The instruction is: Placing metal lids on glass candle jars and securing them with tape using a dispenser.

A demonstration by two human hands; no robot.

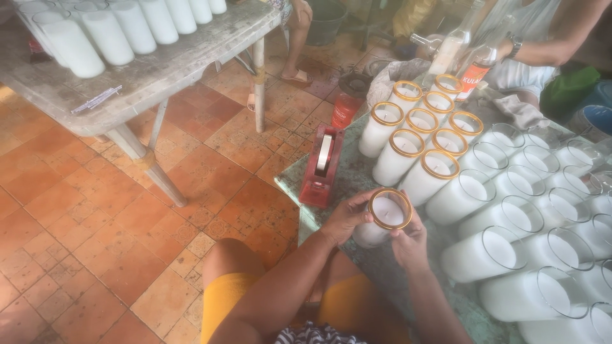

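Observation:
Both my hands hold one white glass candle (pixel 382 218) tilted toward me, its rim ringed with gold tape. My left hand (pixel 347 216) wraps its left side and my right hand (pixel 409 245) presses its lower right rim. Just beyond stand several gold-rimmed candles (pixel 424 130). Several plain-rimmed candles (pixel 510 210) fill the table to the right. A red tape dispenser (pixel 324 164) lies left of my hands on the greenish table (pixel 357 172).
A wooden table (pixel 159 70) at upper left carries several white candles (pixel 108 35). Another person (pixel 542 38) sits at the far right beside glass bottles (pixel 456 44). A red can (pixel 345 109) stands on the orange tiled floor (pixel 95 242). Someone's sandalled foot (pixel 294 76) is at the top.

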